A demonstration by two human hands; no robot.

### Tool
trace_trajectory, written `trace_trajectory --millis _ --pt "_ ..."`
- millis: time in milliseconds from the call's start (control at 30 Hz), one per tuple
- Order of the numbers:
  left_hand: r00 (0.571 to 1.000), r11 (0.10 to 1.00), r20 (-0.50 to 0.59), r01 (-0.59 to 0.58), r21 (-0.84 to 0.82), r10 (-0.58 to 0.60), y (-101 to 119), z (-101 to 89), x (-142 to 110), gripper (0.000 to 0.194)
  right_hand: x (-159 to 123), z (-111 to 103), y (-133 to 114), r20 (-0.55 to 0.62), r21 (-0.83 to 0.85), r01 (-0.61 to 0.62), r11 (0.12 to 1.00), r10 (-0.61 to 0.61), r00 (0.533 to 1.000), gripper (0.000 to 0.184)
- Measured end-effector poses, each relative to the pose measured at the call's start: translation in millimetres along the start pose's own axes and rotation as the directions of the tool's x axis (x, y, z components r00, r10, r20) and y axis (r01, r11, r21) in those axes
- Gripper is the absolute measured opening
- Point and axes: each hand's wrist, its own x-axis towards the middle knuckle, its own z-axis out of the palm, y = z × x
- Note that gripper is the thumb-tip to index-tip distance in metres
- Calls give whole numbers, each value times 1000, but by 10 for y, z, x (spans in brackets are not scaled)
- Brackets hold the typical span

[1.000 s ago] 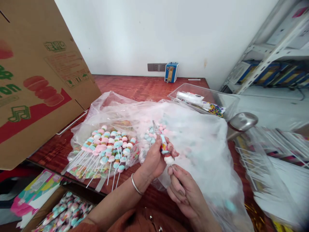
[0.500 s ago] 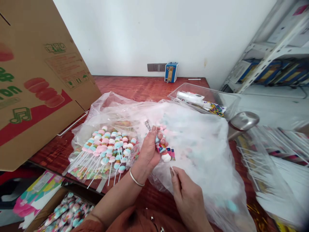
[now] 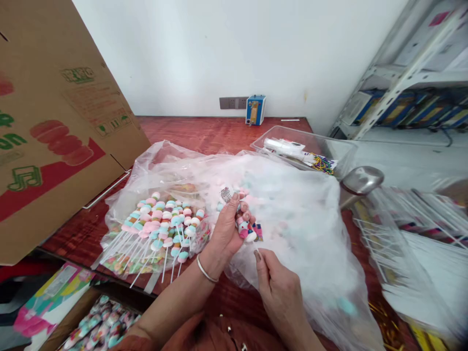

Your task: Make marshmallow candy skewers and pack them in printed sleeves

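My left hand [image 3: 227,225] is closed around a marshmallow skewer [image 3: 250,236] in a small printed wrapper [image 3: 225,194]. The wrapper's clear, printed end sticks out above my thumb, and its colourful edge shows below my fingers. My fingers cover most of the marshmallows. At the lower end, my right hand [image 3: 280,282] pinches the skewer's thin white stick between thumb and forefinger. Left of my hands lies a pile of pink, white and blue marshmallow skewers [image 3: 161,222], their sticks pointing toward me.
A large clear plastic bag [image 3: 292,209] of marshmallows spreads over the red-brown table [image 3: 175,127]. A cardboard box [image 3: 69,97] stands at left, a carton of wrapped sweets [image 3: 98,319] below. To the right are a clear bin [image 3: 340,151], a metal scoop [image 3: 363,179] and white sticks [image 3: 420,263].
My right hand has moved slightly up and left, closer to my left hand, along with the stick. More of the wrapper's top end shows above my left thumb. The view has shifted slightly.
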Motion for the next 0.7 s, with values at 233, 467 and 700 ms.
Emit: trace_trajectory --millis 233,467,700 --pt "998 993 59 -15 117 8 -246 -21 -151 28 109 42 -21 -13 69 -72 995 73 997 34" --pt "1000 999 -4 11 49 -11 -76 7 -57 33 80 30 -1 22 58 -51 997 49 999 32" --pt "1000 984 19 -7 178 3 -328 -46 -144 29 219 45 15 30 161 -155 975 152 988 31"
